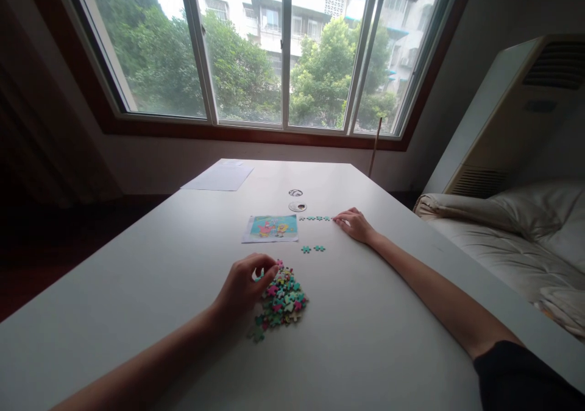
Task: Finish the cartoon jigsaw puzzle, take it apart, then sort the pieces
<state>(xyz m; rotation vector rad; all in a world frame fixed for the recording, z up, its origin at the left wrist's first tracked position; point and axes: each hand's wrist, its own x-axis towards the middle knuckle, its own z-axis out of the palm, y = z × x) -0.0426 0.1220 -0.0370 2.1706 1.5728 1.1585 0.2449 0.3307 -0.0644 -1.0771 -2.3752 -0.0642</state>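
Head view: a heap of small multicoloured cardboard jigsaw pieces [282,298] is seen just right of the left hand [247,286]. Its thumb and forefinger are pinched together at the heap's far edge; whether a piece is gripped cannot be told. Further out, the right hand [355,224] is laid flat and slack, nothing held, fingertips at the end of a short row of joined teal jigsaw pieces [315,218]. Between the hands a pair of loose teal pieces [313,249] and a rectangular printed cartoon picture [270,228] are laid on the white surface [365,338].
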